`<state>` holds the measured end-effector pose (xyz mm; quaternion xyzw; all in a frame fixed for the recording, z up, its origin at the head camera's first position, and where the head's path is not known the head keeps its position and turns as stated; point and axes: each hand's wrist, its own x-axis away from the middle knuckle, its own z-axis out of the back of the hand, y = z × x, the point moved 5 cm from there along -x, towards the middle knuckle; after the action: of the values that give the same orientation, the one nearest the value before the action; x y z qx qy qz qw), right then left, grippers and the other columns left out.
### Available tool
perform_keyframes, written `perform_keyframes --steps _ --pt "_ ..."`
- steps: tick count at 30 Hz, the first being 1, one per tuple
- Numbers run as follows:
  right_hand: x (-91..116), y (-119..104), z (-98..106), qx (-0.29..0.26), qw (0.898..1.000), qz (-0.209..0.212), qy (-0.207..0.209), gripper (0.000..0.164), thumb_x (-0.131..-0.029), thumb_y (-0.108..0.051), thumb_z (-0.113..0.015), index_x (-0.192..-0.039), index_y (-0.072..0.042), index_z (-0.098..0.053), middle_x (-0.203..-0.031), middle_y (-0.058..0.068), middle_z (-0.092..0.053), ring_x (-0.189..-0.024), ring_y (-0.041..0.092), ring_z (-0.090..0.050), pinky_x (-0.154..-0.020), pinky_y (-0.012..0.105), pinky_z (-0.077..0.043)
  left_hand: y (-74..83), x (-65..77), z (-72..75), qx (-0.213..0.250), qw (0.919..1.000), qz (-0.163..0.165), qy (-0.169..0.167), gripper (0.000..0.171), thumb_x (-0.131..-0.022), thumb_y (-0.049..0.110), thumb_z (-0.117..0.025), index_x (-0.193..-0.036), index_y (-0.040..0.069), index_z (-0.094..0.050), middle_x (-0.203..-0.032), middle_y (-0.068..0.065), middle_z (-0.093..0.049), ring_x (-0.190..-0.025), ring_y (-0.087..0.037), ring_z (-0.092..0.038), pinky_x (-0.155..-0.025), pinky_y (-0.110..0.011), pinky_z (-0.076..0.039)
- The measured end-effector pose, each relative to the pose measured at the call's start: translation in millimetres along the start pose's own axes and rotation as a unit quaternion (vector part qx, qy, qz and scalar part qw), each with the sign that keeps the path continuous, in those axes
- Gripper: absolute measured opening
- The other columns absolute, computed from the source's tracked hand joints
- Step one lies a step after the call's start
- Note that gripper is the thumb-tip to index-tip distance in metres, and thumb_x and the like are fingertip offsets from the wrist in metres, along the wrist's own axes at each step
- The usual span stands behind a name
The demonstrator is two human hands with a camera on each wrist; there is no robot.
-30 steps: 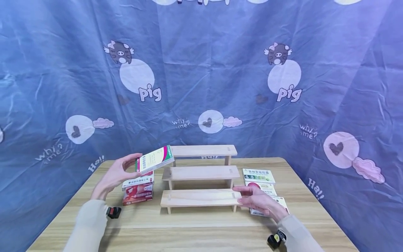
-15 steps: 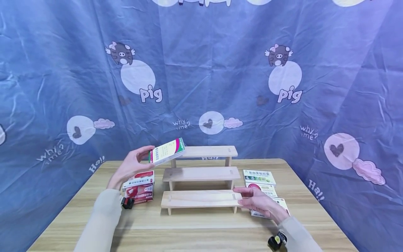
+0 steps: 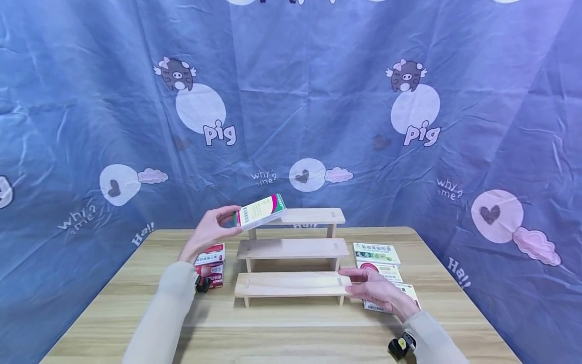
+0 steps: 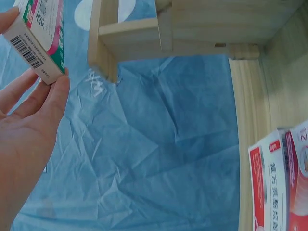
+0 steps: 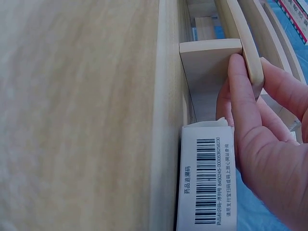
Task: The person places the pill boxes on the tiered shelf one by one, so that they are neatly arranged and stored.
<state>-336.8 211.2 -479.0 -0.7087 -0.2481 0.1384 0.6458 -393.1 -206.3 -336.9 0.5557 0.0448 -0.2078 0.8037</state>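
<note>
My left hand point(image 3: 212, 231) pinches a white medicine box point(image 3: 260, 211) with green and magenta ends by its left end. The box is tilted and overlaps the left end of the top shelf of a three-step wooden rack point(image 3: 293, 284) in the head view. In the left wrist view, thumb and fingers sit on opposite sides of the medicine box point(image 4: 36, 48), its barcode end showing. My right hand point(image 3: 375, 290) grips the right end of the rack's lowest shelf. The right wrist view shows its thumb and fingers on either side of that board point(image 5: 245, 48).
Stacked red and white medicine boxes point(image 3: 210, 260) lie left of the rack, partly behind my left arm. More medicine boxes point(image 3: 376, 254) lie in a row at the right, the nearest partly behind my right hand. A blue printed curtain point(image 3: 291, 116) hangs behind the wooden table point(image 3: 254, 338).
My left hand has carried the medicine box rightward and slightly up, from beside the rack to the top shelf's left end. My right hand keeps its grip on the lowest shelf.
</note>
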Motion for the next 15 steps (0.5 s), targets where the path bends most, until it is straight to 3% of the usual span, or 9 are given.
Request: perform_keyframes --steps 8,15 --pt "0.5 0.1 -0.2 0.000 1.000 0.005 -0.007 0.058 -0.090 0.008 -0.060 -0.144 0.009 -0.038 -0.118 0.013 -0.063 -0.104 0.022 -0.067 -0.093 0.035 -0.057 8.3 -16.2 -15.3 0.009 0.9999 0.005 -0.006 0.065 -0.079 0.008 -0.079 -0.138 0.002 -0.052 -0.137 -0.022 -0.056 -0.129 -0.038 -0.053 -0.095 -0.029 -0.055" --pt "2.4 -2.0 -1.2 0.006 1.000 0.004 -0.006 0.060 -0.089 0.007 -0.061 -0.144 0.008 -0.038 -0.119 0.014 -0.063 -0.103 0.023 -0.068 -0.093 0.038 -0.056 10.4 -28.8 -29.2 0.030 0.9992 -0.010 -0.023 0.061 -0.081 0.005 -0.077 -0.136 -0.001 -0.053 -0.131 -0.025 -0.060 -0.123 -0.037 -0.057 -0.094 -0.029 -0.056"
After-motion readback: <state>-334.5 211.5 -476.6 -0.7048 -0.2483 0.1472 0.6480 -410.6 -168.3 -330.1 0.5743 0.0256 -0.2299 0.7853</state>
